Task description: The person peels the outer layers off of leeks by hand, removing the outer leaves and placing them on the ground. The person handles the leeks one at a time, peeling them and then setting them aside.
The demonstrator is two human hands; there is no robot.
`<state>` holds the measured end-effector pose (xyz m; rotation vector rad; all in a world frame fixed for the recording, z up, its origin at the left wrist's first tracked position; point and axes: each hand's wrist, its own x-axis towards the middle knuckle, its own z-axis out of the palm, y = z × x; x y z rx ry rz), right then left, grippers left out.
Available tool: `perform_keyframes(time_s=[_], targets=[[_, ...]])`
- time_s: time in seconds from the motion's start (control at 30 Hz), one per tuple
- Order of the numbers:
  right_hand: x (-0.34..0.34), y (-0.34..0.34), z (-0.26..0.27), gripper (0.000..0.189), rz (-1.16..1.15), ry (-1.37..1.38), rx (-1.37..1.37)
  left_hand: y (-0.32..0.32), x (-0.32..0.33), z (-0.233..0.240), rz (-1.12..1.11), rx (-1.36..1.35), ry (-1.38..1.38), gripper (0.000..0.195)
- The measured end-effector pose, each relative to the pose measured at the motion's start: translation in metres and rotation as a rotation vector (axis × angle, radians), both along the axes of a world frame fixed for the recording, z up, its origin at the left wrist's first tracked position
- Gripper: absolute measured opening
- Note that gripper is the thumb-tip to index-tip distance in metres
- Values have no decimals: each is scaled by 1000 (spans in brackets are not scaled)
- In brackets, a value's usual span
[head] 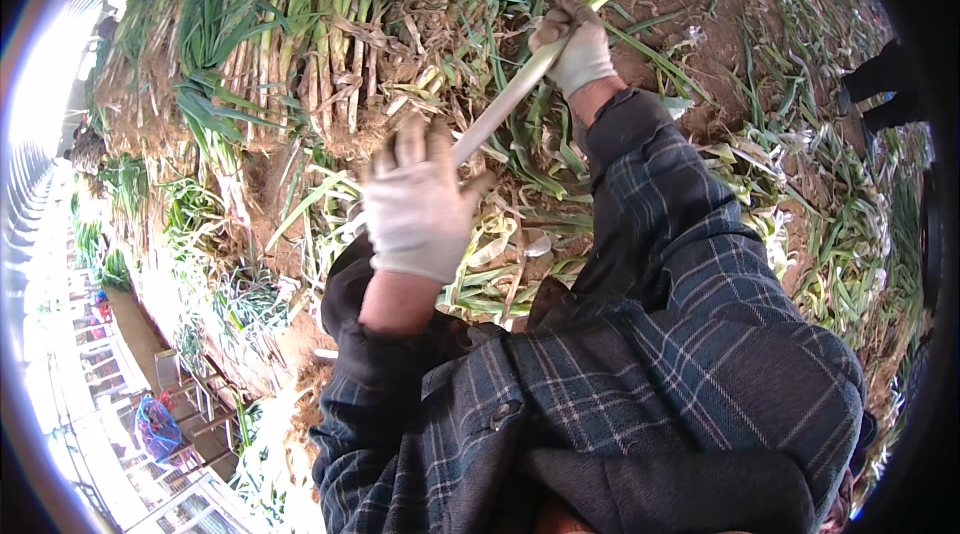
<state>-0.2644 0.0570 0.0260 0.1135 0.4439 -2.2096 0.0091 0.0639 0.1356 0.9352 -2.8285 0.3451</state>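
My right hand (574, 43), in a soiled white work glove, is closed around a long green onion (504, 114) just below its green leaves. The stalk slants down and left, its white shank toward my left hand (416, 200). That hand, gloved too and slightly blurred, is spread with the thumb apart, back toward me. It covers the root end of the stalk; whether it touches the stalk is hidden. Under both hands lie loose stripped leaves and pale peelings (491, 253) on bare soil.
Piled green onions (322, 61) with roots lie at the upper left. More leaf litter (832, 211) covers the ground on the right, near dark legs or footwear (889, 88). At lower left are a wooden frame (214, 421) and a blue-and-red bag (156, 429).
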Motion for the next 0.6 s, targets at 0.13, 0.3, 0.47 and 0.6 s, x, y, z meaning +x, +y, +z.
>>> perform_keyframes(time_s=[0.13,0.3,0.47,0.6], targets=[[28,-8,4,17,163,149,72,-10,1,-7,353,708,-106,40],[38,-12,2,34,429,231,-115,-17,58,-18,364,1805,562,58],[56,-19,-12,31,560,268,-113,7,89,-21,238,1987,888,75],[64,-19,-14,31,603,328,-142,18,98,-21,162,2021,952,79]])
